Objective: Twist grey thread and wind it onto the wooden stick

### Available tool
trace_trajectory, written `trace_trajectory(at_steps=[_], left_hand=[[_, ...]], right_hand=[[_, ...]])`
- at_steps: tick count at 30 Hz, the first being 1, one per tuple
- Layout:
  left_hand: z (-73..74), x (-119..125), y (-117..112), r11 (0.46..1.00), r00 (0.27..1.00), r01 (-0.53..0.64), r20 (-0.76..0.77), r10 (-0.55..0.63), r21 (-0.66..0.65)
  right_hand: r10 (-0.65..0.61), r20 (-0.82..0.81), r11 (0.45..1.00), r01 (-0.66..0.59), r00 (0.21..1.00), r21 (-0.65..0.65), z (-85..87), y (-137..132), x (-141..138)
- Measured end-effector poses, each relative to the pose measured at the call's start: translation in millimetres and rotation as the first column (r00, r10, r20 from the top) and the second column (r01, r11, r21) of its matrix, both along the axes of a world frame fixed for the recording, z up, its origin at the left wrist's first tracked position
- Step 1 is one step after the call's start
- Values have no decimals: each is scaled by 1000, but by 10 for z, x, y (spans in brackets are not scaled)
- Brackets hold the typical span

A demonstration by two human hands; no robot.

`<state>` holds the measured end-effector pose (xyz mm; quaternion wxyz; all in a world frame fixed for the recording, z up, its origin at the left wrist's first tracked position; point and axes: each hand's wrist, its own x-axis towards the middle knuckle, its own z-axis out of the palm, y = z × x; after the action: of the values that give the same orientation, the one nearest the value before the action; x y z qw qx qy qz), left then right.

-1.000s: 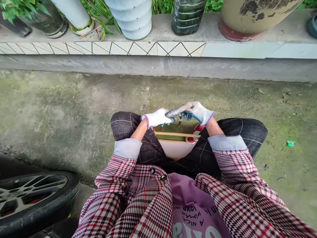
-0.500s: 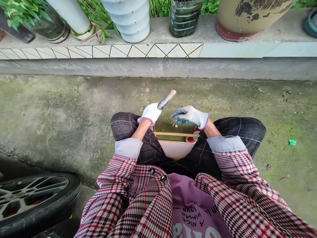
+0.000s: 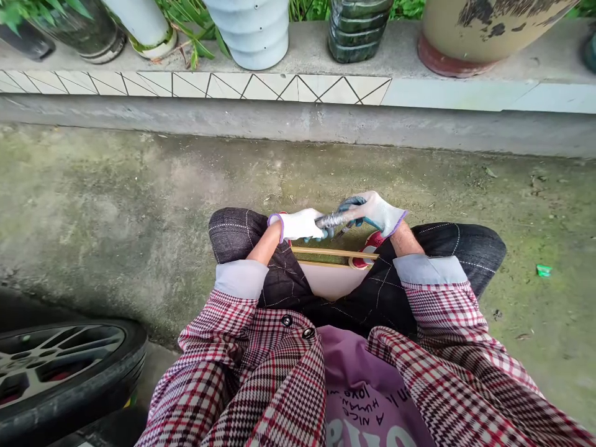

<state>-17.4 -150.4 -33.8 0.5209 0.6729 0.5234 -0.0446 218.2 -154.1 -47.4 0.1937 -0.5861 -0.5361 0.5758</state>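
My left hand (image 3: 302,226), in a white glove with blue-grey fingers, is closed around one end of a short rod with a silver, coil-like ribbed sleeve (image 3: 331,220). The rod lies almost level between my two hands. My right hand (image 3: 376,214), gloved alike, is closed at the rod's pale far end, and its curled fingers hide part of it. Below the right fingers a thin dark piece sticks out; what it is I cannot make out. Both hands are in front of my knees.
Under my legs a pale board with wooden slats (image 3: 333,252) sits by my red shoes (image 3: 367,248). A tiled ledge (image 3: 298,88) ahead bears several pots and a cut plastic bottle (image 3: 358,34). A car wheel (image 3: 69,366) stands at lower left. A green wrapper (image 3: 544,270) lies right.
The rod has swung down from pointing up and away to nearly level. My right hand, earlier apart from it, has closed on its pale end.
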Motion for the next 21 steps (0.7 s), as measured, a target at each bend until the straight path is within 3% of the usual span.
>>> trace_trajectory(at_steps=[2, 5, 9, 12, 14, 16, 18, 21], left_hand=[[28, 18, 22, 997, 986, -54, 154, 61, -50], [-18, 17, 90, 950, 883, -290, 350, 313, -117], [-154, -11, 187, 837, 757, -540, 381, 531, -94], [-204, -43, 218, 818, 785, -575, 300, 542, 27], [-198, -67, 212, 861, 884, -466, 137, 446, 204], [-176, -81, 190, 906, 947, -233, -132, 294, 353], [-154, -75, 160, 943, 919, 5, -373, 126, 332], [-133, -48, 111, 967, 866, 169, -498, -54, 189]], right_hand=[[-39, -65, 999, 40, 997, 8, -40, -14, -15], [-61, -86, 998, 63, 994, 22, -91, -18, -58], [-23, -85, 1000, 23, 996, -4, -84, -18, -117], [41, -112, 999, -40, 993, 13, -11, -52, -130], [108, -119, 994, -106, 987, 20, 43, -84, -119], [166, -87, 986, -163, 982, 47, 72, -110, -98], [202, -5, 977, -201, 979, 75, 62, -118, -78], [217, 121, 970, -228, 969, 81, -6, -92, -61]])
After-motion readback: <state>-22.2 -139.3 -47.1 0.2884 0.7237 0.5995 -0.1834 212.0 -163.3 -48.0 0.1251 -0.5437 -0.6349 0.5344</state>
